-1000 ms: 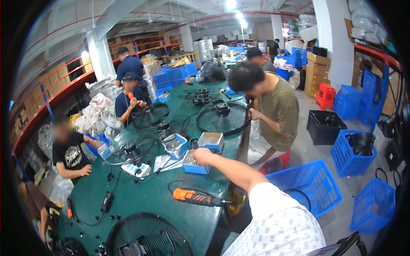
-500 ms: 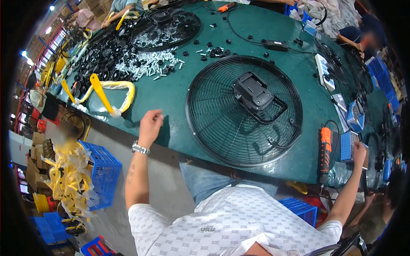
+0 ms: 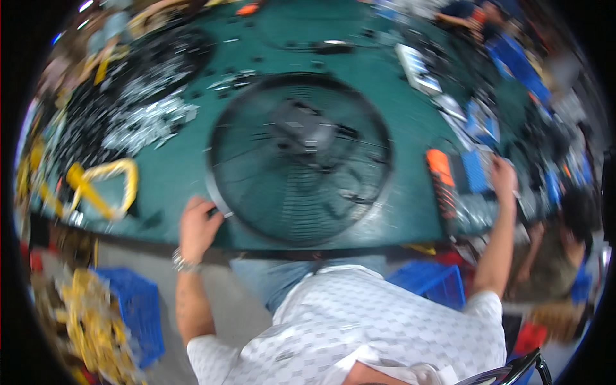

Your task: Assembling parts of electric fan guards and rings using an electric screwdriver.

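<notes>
My left hand (image 3: 197, 228) is just off the lower left rim of a round black fan grille (image 3: 215, 183), its fingers bent and blurred. A dark patch shows by its fingertips; I cannot tell whether it is a held part or shadow. The grille lies on the green table with a black motor housing (image 3: 311, 133) at its middle. Over at the right, my right hand (image 3: 504, 176) is at the edge of a small blue box (image 3: 475, 172), its fingers drawn together; whatever they hold is too blurred to make out. Left of that box lies an orange and black electric screwdriver (image 3: 441, 183).
Silvery screws (image 3: 151, 122) and black parts are heaped at the far left, near a yellow bent handle (image 3: 131, 183). A white power strip (image 3: 417, 67) lies at the far right. Blue crates (image 3: 135, 308) stand below the table edge. Other people work around the table.
The view has swung, so the table things sit further left and blur. My left hand is now closer to the grille's rim. My right hand stays by the blue box.
</notes>
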The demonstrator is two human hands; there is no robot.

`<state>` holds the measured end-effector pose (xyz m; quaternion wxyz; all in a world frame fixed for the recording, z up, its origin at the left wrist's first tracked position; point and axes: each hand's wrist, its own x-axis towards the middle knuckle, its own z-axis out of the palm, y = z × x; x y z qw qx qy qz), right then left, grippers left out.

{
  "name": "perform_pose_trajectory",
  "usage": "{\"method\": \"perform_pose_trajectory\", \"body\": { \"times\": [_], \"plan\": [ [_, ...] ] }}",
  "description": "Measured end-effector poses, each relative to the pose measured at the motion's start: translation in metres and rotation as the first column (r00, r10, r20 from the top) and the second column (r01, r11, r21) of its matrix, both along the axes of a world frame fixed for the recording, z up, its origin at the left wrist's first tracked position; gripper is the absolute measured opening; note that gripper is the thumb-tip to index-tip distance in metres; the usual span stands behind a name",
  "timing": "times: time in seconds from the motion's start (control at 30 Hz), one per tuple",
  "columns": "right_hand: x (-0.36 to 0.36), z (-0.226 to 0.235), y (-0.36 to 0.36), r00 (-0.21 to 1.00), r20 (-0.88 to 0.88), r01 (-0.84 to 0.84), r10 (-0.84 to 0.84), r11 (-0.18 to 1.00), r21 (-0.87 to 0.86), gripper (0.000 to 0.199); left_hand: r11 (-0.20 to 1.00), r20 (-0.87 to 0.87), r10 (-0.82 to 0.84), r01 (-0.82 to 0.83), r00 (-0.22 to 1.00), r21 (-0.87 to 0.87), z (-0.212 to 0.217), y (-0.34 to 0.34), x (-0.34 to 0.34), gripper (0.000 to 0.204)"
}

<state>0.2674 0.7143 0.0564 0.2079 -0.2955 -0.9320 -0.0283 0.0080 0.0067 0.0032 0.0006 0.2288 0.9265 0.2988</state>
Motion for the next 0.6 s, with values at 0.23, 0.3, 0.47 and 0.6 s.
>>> {"method": "perform_pose_trajectory", "body": {
  "times": [0.23, 0.3, 0.47, 0.6],
  "plan": [
    [-0.014, 0.017, -0.138, 0.97, -0.133, -0.223, 0.202, 0.959, -0.175, 0.027, 1.0, -0.108, -0.008, 0.007, 0.994, -0.007, -0.005, 0.016, 0.0, 0.008],
    [-0.016, 0.007, -0.162, 0.997, 0.022, -0.068, 0.071, 0.992, -0.107, 0.032, 1.0, -0.112, 0.032, -0.031, 0.993, 0.003, -0.007, 0.02, 0.003, 0.006],
    [-0.022, -0.013, -0.179, 0.996, 0.092, 0.005, 0.021, 0.961, -0.278, 0.043, 0.998, -0.247, 0.027, -0.038, 0.969, -0.041, -0.009, 0.018, 0.01, 0.007],
    [-0.024, -0.029, -0.176, 1.0, 0.02, 0.022, -0.016, 0.939, -0.343, 0.063, 0.997, -0.294, 0.072, -0.073, 0.953, 0.008, -0.01, 0.012, 0.013, 0.008]
  ]
}}
